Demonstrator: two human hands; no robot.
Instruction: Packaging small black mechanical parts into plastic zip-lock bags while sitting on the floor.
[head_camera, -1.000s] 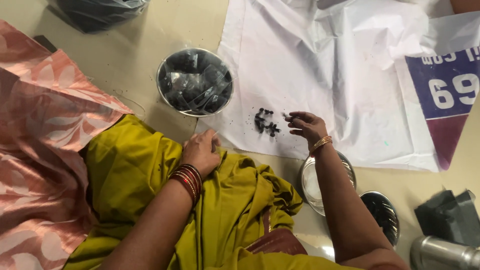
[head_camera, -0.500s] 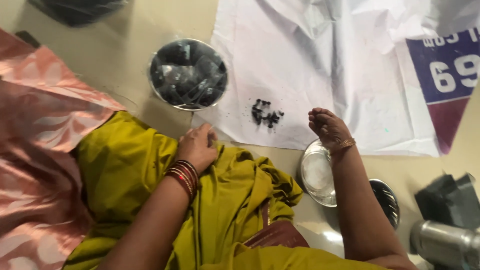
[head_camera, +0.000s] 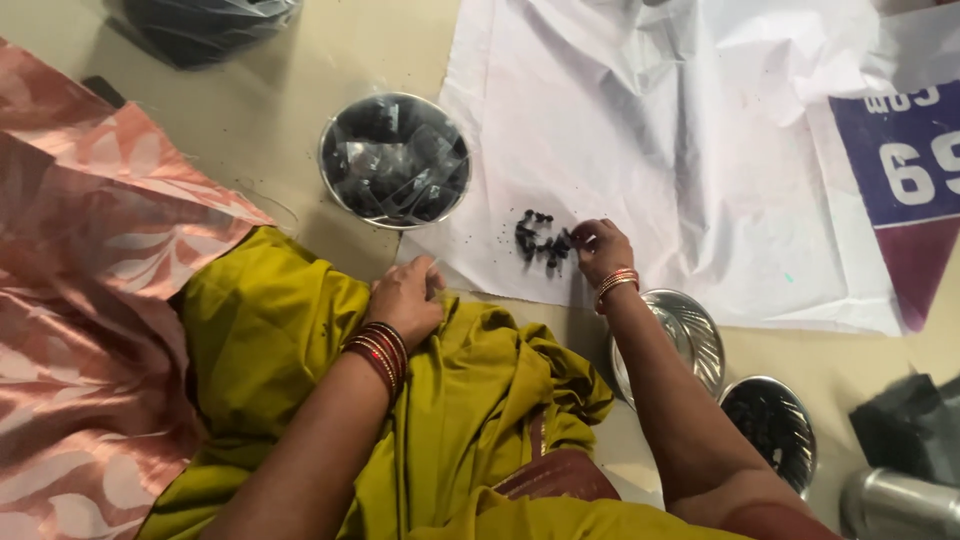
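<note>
White sheet (head_camera: 700, 180), dark bits (head_camera: 540, 238) touching right hand (head_camera: 603, 250) fingertips

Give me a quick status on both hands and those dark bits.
Left hand resting on olive cloth, empty. Right hand fingertips at small dark pieces on white sheet. Nothing blocking.

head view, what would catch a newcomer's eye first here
Likely the right hand, fingers at a small cluster of dark bits on the white sheet spread over the floor. Next, the olive-yellow cloth in the lap with the bangled left hand resting on it, and the round steel bowl of dark, shiny pieces just above. Two more steel bowls sit lower right, one empty, one holding dark bits.
</note>
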